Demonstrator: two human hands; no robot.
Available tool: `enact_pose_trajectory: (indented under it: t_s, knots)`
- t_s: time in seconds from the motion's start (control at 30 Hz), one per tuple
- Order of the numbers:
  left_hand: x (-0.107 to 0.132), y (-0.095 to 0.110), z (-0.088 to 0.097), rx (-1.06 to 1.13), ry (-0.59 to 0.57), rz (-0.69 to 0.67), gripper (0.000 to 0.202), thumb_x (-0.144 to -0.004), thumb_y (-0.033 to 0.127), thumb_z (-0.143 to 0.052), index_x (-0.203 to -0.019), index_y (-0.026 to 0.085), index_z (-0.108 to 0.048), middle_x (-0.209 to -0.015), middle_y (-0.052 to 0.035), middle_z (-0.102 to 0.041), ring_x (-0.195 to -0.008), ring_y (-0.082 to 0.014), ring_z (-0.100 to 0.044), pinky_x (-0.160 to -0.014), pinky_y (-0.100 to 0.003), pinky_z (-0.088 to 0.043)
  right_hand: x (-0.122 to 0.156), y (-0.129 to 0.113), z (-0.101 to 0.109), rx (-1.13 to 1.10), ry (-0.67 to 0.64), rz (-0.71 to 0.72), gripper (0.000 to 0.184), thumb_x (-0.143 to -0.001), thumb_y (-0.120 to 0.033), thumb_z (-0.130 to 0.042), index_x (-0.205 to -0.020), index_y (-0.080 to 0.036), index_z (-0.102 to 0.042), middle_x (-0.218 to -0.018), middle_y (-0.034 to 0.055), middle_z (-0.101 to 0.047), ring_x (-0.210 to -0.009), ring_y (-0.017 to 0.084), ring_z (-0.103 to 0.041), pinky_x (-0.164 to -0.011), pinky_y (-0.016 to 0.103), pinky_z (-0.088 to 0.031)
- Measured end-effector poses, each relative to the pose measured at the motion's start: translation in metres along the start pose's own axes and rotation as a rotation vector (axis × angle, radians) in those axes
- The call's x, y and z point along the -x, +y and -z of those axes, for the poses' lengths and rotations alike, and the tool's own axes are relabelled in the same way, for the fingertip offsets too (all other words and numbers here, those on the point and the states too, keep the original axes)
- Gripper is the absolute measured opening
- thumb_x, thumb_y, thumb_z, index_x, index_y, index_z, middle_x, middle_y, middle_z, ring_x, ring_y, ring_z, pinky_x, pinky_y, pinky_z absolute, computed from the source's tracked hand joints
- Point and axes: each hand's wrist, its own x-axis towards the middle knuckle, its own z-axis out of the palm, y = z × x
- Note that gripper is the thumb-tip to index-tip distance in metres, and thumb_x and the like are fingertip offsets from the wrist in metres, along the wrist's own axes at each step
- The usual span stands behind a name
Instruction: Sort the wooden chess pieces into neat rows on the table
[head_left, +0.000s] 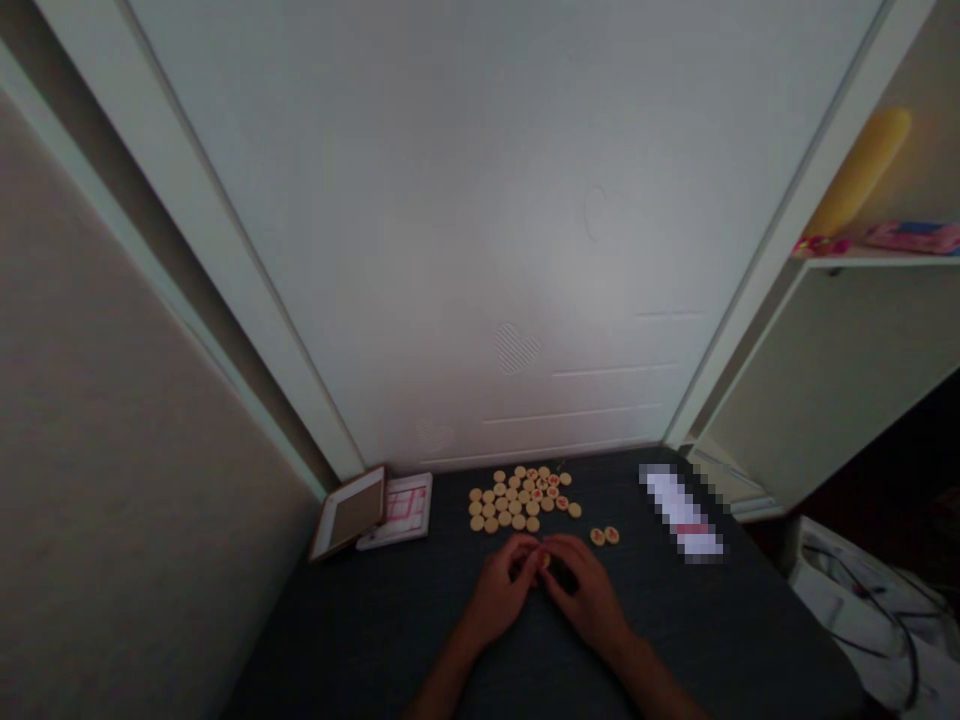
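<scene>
My left hand [504,588] and my right hand [587,590] rest together on a dark table [375,620], fingertips meeting around a small round tan game piece [545,561]. Both hands have curled fingers pinching at that piece. Just beyond them lies a cluster of several round tan pieces [517,498], some with red markings. Two more red-marked pieces [604,536] lie apart to the right of the cluster.
A folded game board with red lines [401,508] and a brown-edged box or lid [350,513] lean at the table's back left. A blurred white object [681,512] lies back right. A white door [480,220] stands behind. Shelves [885,255] and a bag with cables [870,610] are on the right.
</scene>
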Motion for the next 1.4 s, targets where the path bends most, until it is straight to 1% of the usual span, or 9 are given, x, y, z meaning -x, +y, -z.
enact_pose_trajectory:
  t_s: [0.1,0.2,0.3,0.43,0.53,0.87,1.1,1.2,1.4]
  knots:
    - [0.001,-0.001,0.001,-0.002,-0.014,-0.009,0.027,-0.096,0.043,-0.054,-0.108,0.021,-0.063,-0.086,-0.0032,-0.076,-0.073,-0.0177,-0.068,-0.07,-0.027,-0.053,0.003,0.001,0.001,0.07,-0.022,0.046,0.03,-0.093,-0.024,-0.058,-0.121,-0.031,-0.067,-0.118,0.0082,-0.069,-0.11,0.025,-0.064,-0.096,0.044,-0.053]
    - [0.001,-0.002,0.002,-0.011,-0.018,-0.007,0.028,-0.095,0.042,-0.055,-0.112,0.021,-0.063,-0.089,-0.0038,-0.076,-0.072,-0.0173,-0.068,-0.072,-0.028,-0.053,0.002,0.005,0.011,0.146,-0.024,0.051,0.028,-0.094,-0.025,-0.058,-0.119,-0.031,-0.068,-0.118,0.0075,-0.07,-0.111,0.026,-0.064,-0.097,0.047,-0.051]
    - [0.001,-0.005,0.002,-0.014,-0.008,0.01,0.03,-0.095,0.042,-0.057,-0.115,0.021,-0.061,-0.095,-0.0062,-0.076,-0.072,-0.0176,-0.068,-0.072,-0.03,-0.054,-0.001,0.014,0.033,0.245,0.006,0.046,0.025,-0.093,-0.027,-0.06,-0.116,-0.031,-0.069,-0.117,0.0072,-0.071,-0.111,0.028,-0.064,-0.099,0.05,-0.048]
    - [0.001,-0.008,0.001,-0.035,0.0,0.02,0.03,-0.092,0.042,-0.059,-0.112,0.021,-0.064,-0.096,-0.0072,-0.076,-0.073,-0.0183,-0.069,-0.07,-0.03,-0.053,-0.006,0.028,0.066,0.359,-0.034,0.02,0.019,-0.091,-0.029,-0.062,-0.108,-0.029,-0.071,-0.108,0.0073,-0.073,-0.105,0.03,-0.065,-0.093,0.049,-0.049]
    - [0.0,-0.009,0.0,-0.069,0.004,0.02,0.028,-0.091,0.042,-0.06,-0.108,0.021,-0.066,-0.095,-0.0066,-0.076,-0.072,-0.0183,-0.068,-0.068,-0.029,-0.052,-0.008,0.036,0.077,0.419,-0.081,0.025,0.016,-0.089,-0.028,-0.064,-0.104,-0.027,-0.07,-0.105,0.0075,-0.073,-0.105,0.03,-0.065,-0.091,0.047,-0.049]
    - [0.001,-0.01,0.001,-0.125,-0.01,0.016,0.025,-0.093,0.037,-0.056,-0.106,0.02,-0.068,-0.093,-0.0053,-0.076,-0.074,-0.0178,-0.067,-0.069,-0.027,-0.05,-0.011,0.052,0.065,0.491,-0.181,0.151,0.018,-0.088,-0.018,-0.062,-0.103,-0.026,-0.066,-0.103,0.0039,-0.072,-0.112,0.027,-0.06,-0.099,0.047,-0.044]
    - [0.001,-0.007,0.001,-0.144,-0.009,0.007,0.023,-0.092,0.036,-0.058,-0.104,0.02,-0.07,-0.088,-0.0046,-0.075,-0.074,-0.0182,-0.066,-0.068,-0.027,-0.05,-0.009,0.052,0.068,0.465,-0.137,0.131,0.019,-0.088,-0.021,-0.063,-0.106,-0.026,-0.065,-0.109,0.006,-0.07,-0.112,0.027,-0.06,-0.098,0.045,-0.045]
    - [0.001,-0.006,0.001,-0.158,-0.012,-0.002,0.024,-0.092,0.036,-0.058,-0.104,0.02,-0.07,-0.088,-0.0049,-0.075,-0.075,-0.0184,-0.066,-0.069,-0.027,-0.05,-0.008,0.056,0.067,0.458,-0.09,0.124,0.02,-0.087,-0.023,-0.064,-0.107,-0.025,-0.065,-0.109,0.0077,-0.07,-0.109,0.028,-0.062,-0.096,0.046,-0.047]
    - [0.001,-0.009,0.001,-0.153,-0.011,-0.001,0.023,-0.092,0.036,-0.058,-0.103,0.02,-0.069,-0.09,-0.0053,-0.076,-0.076,-0.0186,-0.066,-0.07,-0.028,-0.05,-0.009,0.056,0.067,0.445,-0.079,0.108,0.016,-0.088,-0.022,-0.063,-0.103,-0.025,-0.065,-0.108,0.0079,-0.07,-0.108,0.028,-0.062,-0.094,0.045,-0.048]
